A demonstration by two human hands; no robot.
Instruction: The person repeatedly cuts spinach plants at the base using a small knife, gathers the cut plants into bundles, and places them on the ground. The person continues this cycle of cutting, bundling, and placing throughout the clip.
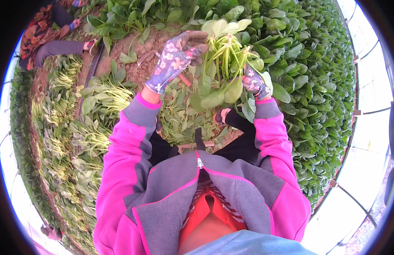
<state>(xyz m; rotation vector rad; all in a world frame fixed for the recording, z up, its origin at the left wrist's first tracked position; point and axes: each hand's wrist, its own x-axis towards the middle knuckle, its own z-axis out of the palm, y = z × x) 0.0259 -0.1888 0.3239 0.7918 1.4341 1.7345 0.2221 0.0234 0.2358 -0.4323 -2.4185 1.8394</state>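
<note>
Your left hand (pixel 176 59), gloved, pinches the bunch (pixel 224 63) near its top, at 3 o'clock of that hand. Your right hand (pixel 254 83) is closed around the stems, at 5 o'clock of the bunch. Cut greens (pixel 95 102) lie at 8 o'clock.

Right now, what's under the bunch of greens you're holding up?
Under the bunch of greens, loose cut leaves lie on bare soil, with dark trousers below. The ground straight beneath the bunch is covered by its leaves.
</note>
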